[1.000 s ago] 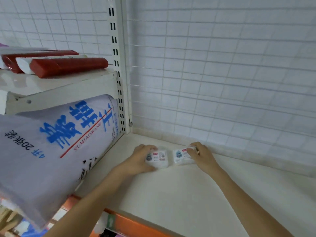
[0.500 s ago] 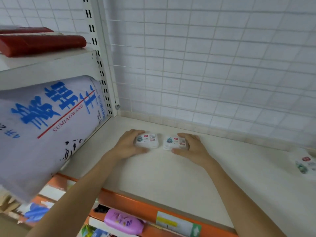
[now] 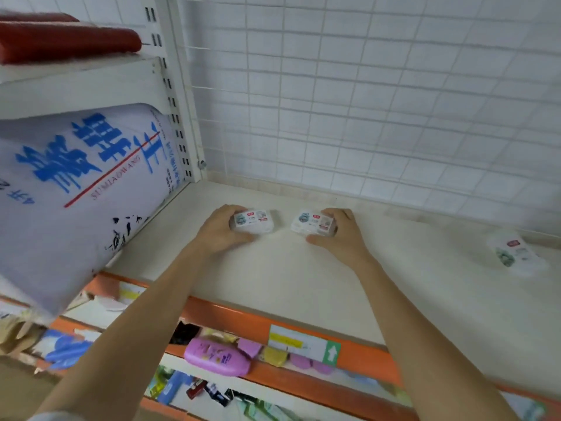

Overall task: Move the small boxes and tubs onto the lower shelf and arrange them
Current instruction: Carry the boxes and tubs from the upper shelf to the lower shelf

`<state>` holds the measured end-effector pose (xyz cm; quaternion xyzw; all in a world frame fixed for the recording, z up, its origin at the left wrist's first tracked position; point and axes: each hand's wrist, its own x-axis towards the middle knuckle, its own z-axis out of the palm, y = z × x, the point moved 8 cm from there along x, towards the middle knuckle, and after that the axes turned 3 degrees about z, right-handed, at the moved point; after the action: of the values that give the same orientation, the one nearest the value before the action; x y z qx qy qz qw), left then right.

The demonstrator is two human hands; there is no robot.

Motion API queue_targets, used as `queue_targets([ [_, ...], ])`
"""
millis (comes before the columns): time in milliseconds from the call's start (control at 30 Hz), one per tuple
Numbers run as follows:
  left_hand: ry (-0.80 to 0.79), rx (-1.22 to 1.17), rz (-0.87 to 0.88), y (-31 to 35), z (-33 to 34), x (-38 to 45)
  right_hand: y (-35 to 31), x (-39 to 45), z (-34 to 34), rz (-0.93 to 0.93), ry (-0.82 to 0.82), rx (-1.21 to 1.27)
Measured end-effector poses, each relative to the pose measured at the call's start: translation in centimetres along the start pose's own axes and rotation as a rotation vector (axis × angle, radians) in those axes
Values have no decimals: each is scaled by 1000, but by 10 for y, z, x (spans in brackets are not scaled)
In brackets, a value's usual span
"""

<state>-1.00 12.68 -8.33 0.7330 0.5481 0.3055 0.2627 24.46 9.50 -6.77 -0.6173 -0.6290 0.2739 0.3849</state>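
Three small boxes (image 3: 252, 221) (image 3: 314, 223) (image 3: 514, 253), two hands (image 3: 220, 232) (image 3: 343, 235).

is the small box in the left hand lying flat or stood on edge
Lying flat: the small box rests on the shelf with its printed label facing up, the left hand curled round its near end.

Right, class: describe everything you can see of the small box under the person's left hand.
The small box is a white, rounded-cornered pack, seemingly plastic-wrapped, with a printed top label showing a greenish picture, a small red tag and fine print too blurred to read. It lies flat, label up, on the cream shelf near the back grid wall. The left hand grips its left end, fingers curled over the far side, thumb along the near edge. A gap separates it from the matching box on its right.
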Motion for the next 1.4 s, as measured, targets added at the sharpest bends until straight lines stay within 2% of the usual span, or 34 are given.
queue_targets([
  [133,-12,55,126,11,-2,-6,-1,-41,-38,88,68,16],
  [300,-47,-37,394,67,8,-28,-8,-139,-117,54,324,-273],
  [467,-211,-97,707,157,47,-54,-5,-247,-173,105,541,-449],
  [567,-315,-140,832,210,84,-76,-3,-307,-195,148,640,-473],
  [700,-461,-215,893,261,139,-110,13,-388,-223,245,740,-474],
  [867,-620,-246,924,317,214,-161,49,-498,-256,459,842,-441],
  [1067,-760,-250,972,396,304,-241,76,-608,-301,554,947,-448],
  [1400,-818,-243,955,499,400,-342,120,-725,-397,555,985,-432],
])
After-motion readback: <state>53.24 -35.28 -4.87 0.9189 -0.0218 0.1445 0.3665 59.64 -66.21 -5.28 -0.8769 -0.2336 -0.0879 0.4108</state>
